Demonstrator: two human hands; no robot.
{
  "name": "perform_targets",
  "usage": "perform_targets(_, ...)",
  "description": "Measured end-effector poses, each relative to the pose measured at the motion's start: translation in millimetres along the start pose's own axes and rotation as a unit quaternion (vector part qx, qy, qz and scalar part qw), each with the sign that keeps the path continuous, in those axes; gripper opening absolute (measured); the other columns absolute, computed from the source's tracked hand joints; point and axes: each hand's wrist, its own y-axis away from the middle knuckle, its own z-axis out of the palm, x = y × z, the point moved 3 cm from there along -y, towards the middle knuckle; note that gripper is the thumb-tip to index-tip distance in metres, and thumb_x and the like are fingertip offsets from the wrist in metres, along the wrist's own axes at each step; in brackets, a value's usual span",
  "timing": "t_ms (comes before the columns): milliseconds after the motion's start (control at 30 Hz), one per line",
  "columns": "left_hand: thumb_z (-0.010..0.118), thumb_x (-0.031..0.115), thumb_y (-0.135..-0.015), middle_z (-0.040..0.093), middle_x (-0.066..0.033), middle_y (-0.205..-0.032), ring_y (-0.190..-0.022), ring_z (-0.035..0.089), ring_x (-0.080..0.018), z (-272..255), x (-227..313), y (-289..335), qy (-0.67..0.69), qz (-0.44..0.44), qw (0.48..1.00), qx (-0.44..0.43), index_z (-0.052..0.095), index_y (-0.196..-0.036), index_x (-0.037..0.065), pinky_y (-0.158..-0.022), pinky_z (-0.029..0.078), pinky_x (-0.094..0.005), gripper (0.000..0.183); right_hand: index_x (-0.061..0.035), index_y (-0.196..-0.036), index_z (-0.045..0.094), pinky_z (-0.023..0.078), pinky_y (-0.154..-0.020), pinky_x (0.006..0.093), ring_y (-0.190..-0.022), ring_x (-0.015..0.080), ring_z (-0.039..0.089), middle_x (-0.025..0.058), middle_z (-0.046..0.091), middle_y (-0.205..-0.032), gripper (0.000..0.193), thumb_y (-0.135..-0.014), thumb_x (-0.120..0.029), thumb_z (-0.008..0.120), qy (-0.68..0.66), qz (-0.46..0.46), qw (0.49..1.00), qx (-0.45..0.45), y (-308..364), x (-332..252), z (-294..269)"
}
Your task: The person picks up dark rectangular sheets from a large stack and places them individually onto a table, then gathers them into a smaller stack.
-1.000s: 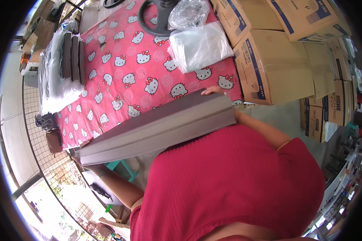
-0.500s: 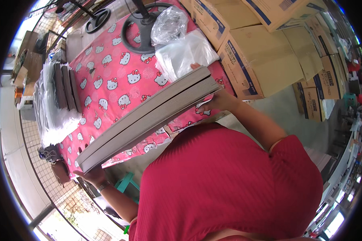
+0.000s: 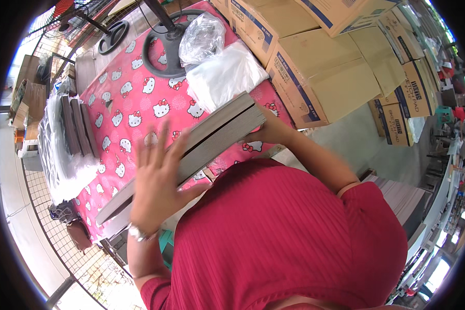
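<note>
Two thick stacks of grey-edged sheets (image 3: 225, 126) lie one against the other, slanting over the pink cat-print tablecloth (image 3: 134, 93) in front of my chest. My right hand (image 3: 266, 133) grips their far right end; part of its fingers is hidden by the sheets. My left hand (image 3: 157, 181) is raised in front of the stacks' left half, fingers spread and blurred, holding nothing. It hides part of the sheets behind it, where a gap shows between the two stacks.
Clear plastic bags (image 3: 225, 75) lie by a black round stand base (image 3: 165, 49). Plastic-wrapped bundles (image 3: 54, 150) and dark grey stacks (image 3: 80, 124) stand at the table's left. Cardboard boxes (image 3: 336, 72) are piled to the right. More stacked sheets (image 3: 398, 199) sit behind my right arm.
My left hand has let go of the stacks' left end and risen in front of them. The stacks' right end has dropped slightly and shifted left, still in my right hand.
</note>
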Motion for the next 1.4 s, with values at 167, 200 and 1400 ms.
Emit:
perform_targets(167, 0.078, 0.035, -0.073, 0.048, -0.0168, -0.136, -0.109, 0.055, -0.0320, 31, 14, -24, -0.112, -0.025, 0.993, 0.012, 0.037, -0.149, 0.016, -0.092, 0.045, -0.0454, 0.088, -0.0055, -0.153, 0.019, 0.030, -0.114, 0.0406, -0.139, 0.0322, 0.034, 0.0169, 0.031, -0.151, 0.121, -0.058, -0.019, 0.093, -0.120, -0.021, 0.987, 0.104, 2, -36, 18)
perform_targets(200, 0.078, 0.036, -0.074, 0.051, -0.0155, -0.128, -0.106, 0.056, -0.0310, 33, 15, -27, -0.106, -0.034, 0.994, 0.004, 0.037, -0.149, 0.016, -0.090, 0.046, -0.0449, 0.087, -0.0052, -0.153, 0.019, 0.031, -0.114, 0.0409, -0.139, 0.0326, 0.034, 0.0173, 0.032, -0.151, 0.121, -0.058, -0.020, 0.093, -0.125, 0.002, 0.987, 0.102, 3, -38, 19)
perform_targets(1400, 0.076, 0.027, -0.069, 0.038, -0.0144, -0.149, -0.118, 0.050, -0.0301, 21, 23, -25, -0.037, 0.073, 0.997, -0.016, 0.049, -0.140, 0.040, -0.091, 0.041, -0.0415, 0.077, -0.0061, -0.111, 0.070, 0.049, -0.070, 0.0318, -0.076, 0.0184, 0.059, 0.0064, 0.063, -0.090, 0.029, -0.082, 0.001, 0.068, -0.008, -0.086, 0.988, 0.128, 38, -85, -38)
